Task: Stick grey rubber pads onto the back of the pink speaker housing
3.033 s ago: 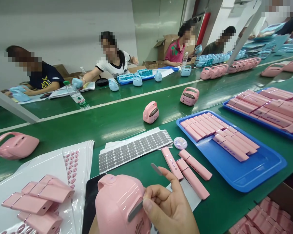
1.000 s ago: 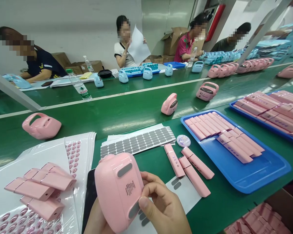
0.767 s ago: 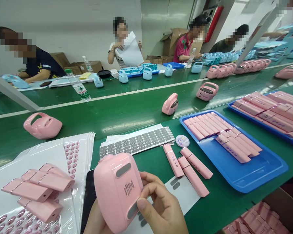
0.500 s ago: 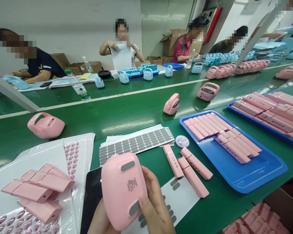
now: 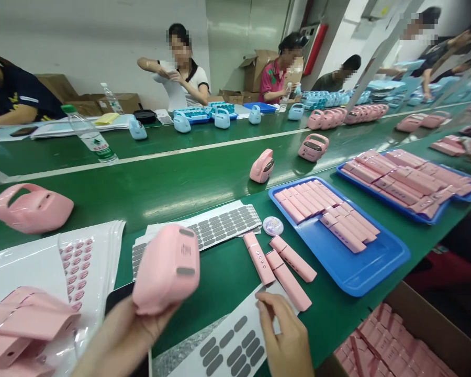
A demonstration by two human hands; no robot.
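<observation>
My left hand (image 5: 141, 330) grips a rounded pink device (image 5: 160, 277) from below and the side, lifted with its underside facing me. Two grey oval pads and a block of small print show on that underside. To the right, my right hand (image 5: 286, 335) is over the upper part of a white sheet of grey oval stickers (image 5: 231, 340), thumb and forefinger bent together at its surface. Whatever is between those fingertips is hidden. Just beyond them, several slim pink bars (image 5: 259, 259) lie on the green table.
Behind the device lie stacked grey sticker sheets (image 5: 227, 228). Blue trays (image 5: 380, 272) of pink bars stand at right, above a cardboard box (image 5: 443, 319) of more. At left are piled pink parts (image 5: 35, 319) and glossy sheets (image 5: 27, 262). Co-workers sit across the green conveyor (image 5: 172, 178).
My right hand has left the pink device and moved onto the sticker sheet. My left hand alone now holds the device, tilted and shifted left. The view has turned rightward.
</observation>
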